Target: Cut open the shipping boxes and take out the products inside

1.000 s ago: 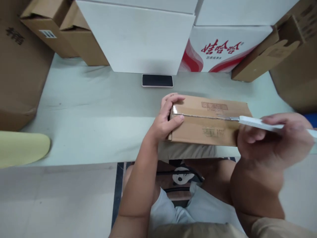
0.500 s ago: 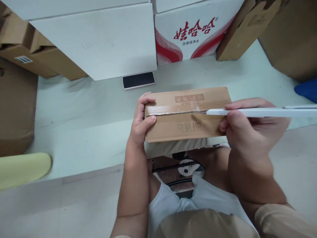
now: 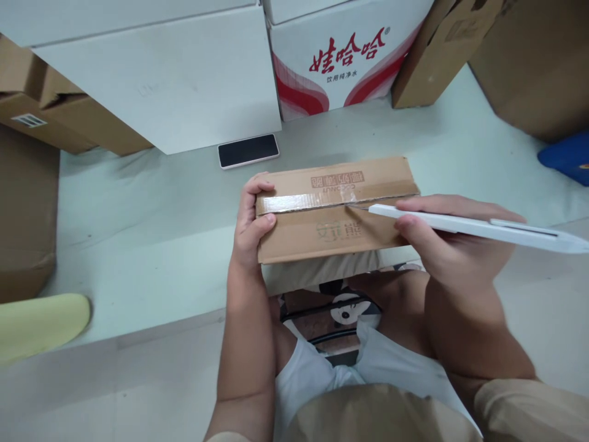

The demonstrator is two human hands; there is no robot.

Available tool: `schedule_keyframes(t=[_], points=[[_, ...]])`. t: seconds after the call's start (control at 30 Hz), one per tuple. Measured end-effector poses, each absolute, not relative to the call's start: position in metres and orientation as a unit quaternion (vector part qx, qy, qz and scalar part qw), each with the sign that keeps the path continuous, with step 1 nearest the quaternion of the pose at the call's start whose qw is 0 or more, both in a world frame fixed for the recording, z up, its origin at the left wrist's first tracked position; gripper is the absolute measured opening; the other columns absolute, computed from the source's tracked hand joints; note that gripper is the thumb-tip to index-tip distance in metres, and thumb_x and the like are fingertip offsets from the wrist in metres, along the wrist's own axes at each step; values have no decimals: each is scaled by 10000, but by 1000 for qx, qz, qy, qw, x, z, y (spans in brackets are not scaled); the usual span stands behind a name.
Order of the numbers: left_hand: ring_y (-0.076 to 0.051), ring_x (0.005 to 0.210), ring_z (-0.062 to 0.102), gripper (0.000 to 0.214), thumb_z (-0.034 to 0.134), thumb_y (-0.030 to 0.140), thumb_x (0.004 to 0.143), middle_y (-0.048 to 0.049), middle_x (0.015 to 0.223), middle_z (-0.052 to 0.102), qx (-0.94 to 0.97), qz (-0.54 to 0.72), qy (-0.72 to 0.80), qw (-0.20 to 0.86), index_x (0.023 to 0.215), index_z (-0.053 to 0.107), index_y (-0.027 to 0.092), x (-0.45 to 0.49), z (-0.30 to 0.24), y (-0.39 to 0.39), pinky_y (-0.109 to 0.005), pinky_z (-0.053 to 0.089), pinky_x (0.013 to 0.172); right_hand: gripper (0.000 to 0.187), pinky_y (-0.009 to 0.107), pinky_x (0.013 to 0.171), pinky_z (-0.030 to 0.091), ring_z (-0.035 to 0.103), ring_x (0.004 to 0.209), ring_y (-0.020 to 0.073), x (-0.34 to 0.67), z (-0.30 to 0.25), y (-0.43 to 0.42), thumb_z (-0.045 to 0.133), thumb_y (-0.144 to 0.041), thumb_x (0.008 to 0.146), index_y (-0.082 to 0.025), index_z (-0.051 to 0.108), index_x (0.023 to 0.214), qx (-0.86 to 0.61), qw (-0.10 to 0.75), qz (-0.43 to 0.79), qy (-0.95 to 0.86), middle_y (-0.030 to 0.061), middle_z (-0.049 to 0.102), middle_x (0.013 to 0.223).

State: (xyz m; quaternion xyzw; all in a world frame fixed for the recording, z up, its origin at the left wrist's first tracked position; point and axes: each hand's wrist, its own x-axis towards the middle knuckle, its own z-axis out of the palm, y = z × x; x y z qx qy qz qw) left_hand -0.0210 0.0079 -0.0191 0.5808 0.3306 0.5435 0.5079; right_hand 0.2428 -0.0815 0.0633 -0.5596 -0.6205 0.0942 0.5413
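Observation:
A small brown cardboard box (image 3: 299,239) is held over the near edge of the table, its taped seam facing up. My left hand (image 3: 252,218) grips the box's left end, with the thumb on top by the seam. In my right hand (image 3: 455,239) is a white utility knife (image 3: 478,229), pinched between thumb and fingers. The knife's thin blade touches the seam right of the box's middle. Clear tape (image 3: 289,201) covers the left part of the seam, while the tape near the blade looks wrinkled.
A phone (image 3: 248,151) lies on the pale green table (image 3: 151,227) beyond the box. Behind it stand a white carton (image 3: 156,86), a red-and-white carton (image 3: 343,73) and several brown boxes. A yellow object (image 3: 46,322) is at the left edge and a blue item (image 3: 564,161) at the right.
The knife's tip has shifted slightly left along the seam, and its rear end has swung down toward me. The whole view has shifted a little; my left hand keeps its grip.

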Motion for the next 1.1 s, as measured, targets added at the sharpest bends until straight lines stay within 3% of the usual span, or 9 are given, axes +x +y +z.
schedule_keyframes(t=[0.2, 0.63, 0.97, 1.1], points=[[-316, 1319, 561, 517, 784, 594, 732, -33, 1348, 573, 573, 558, 318, 509, 1160, 633, 347, -18, -18, 7, -467, 479, 1161, 86, 262, 543, 561, 687, 595, 137, 244, 68, -79, 809, -221, 825, -295, 822, 867, -528, 522, 107, -661, -5, 797, 796], [-326, 1336, 554, 584, 759, 702, 722, -35, 1344, 573, 593, 534, 350, 491, 1154, 584, 350, -20, -18, 6, -473, 493, 1145, 65, 228, 462, 397, 505, 494, 84, 253, 71, -76, 769, -193, 797, -243, 800, 824, -546, 526, 174, -628, -24, 698, 658], [-326, 1319, 560, 605, 786, 685, 688, -33, 1336, 573, 579, 538, 349, 504, 1153, 584, 354, -21, -20, 8, -475, 496, 1145, 65, 250, 458, 337, 502, 507, 102, 256, 60, -78, 716, -209, 839, -236, 737, 784, -532, 587, 166, -587, -31, 621, 604], [-321, 1339, 557, 590, 786, 674, 708, -32, 1362, 580, 583, 547, 337, 497, 1168, 607, 352, -21, -21, 7, -459, 492, 1154, 90, 259, 452, 371, 505, 489, 106, 263, 51, -75, 732, -306, 851, -224, 737, 815, -496, 632, 231, -549, -30, 596, 592]])
